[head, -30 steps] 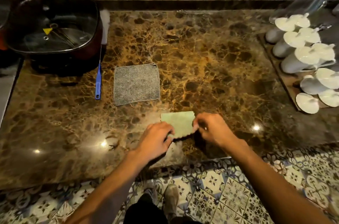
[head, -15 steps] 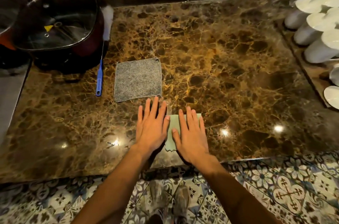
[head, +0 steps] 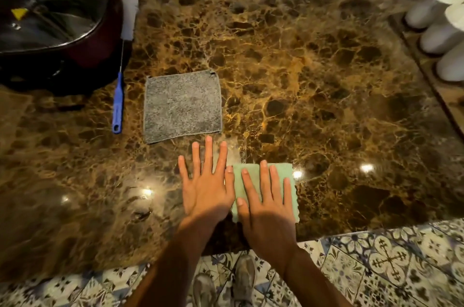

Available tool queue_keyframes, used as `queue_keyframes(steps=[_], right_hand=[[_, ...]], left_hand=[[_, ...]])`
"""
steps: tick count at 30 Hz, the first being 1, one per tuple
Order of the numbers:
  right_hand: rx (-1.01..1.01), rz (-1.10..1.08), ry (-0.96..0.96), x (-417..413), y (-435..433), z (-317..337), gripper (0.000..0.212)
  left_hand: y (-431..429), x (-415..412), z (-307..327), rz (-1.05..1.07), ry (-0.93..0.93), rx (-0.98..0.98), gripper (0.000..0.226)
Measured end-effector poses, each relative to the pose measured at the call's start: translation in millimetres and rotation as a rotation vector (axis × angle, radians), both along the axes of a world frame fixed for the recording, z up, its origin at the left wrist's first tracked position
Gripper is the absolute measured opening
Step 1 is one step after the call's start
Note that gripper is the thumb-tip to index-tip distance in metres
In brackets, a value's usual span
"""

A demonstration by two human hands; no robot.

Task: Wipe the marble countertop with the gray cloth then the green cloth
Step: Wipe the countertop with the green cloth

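A folded green cloth [head: 288,173] lies near the front edge of the brown marble countertop [head: 313,80]. My right hand [head: 267,203] rests flat on top of it, fingers spread, covering most of it. My left hand [head: 206,186] lies flat beside it on the bare marble, its thumb side touching the cloth's left edge. The gray cloth [head: 182,105] lies spread flat just beyond my left hand's fingertips, untouched.
A dark pot with a glass lid [head: 50,20] stands at the back left, with a blue-handled bottle brush [head: 118,103] beside it. A wooden tray of upturned white cups [head: 437,37] runs along the right side. Patterned floor tiles [head: 389,264] show below the counter's front edge.
Both hands went from pinching the green cloth's corners to lying flat. Since half a second ago the left hand has slid off the cloth to its left; the camera has come closer.
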State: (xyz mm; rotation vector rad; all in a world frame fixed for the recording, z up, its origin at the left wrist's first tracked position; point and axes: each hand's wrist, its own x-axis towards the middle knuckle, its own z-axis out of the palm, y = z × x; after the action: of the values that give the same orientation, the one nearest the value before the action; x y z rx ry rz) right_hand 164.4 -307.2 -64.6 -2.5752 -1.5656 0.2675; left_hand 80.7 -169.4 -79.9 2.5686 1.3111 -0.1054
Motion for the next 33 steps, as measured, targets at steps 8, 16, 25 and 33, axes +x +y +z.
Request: queue_keyframes(steps=[8, 16, 25, 33], right_hand=[[-0.104, -0.003, 0.071, 28, 36, -4, 0.06], [-0.125, -0.02, 0.06, 129, 166, -10, 0.061], [-0.164, -0.07, 0.097, 204, 289, -4, 0.063], [-0.183, -0.053, 0.062, 214, 299, -4, 0.064]], left_hand=[[1, 3, 0, 0.028, -0.053, 0.0, 0.06], [-3, 6, -4, 0.05, -0.154, 0.098, 0.059], [0, 7, -18, 0.042, -0.172, 0.166, 0.063], [0, 7, -19, 0.043, -0.171, 0.175, 0.061]])
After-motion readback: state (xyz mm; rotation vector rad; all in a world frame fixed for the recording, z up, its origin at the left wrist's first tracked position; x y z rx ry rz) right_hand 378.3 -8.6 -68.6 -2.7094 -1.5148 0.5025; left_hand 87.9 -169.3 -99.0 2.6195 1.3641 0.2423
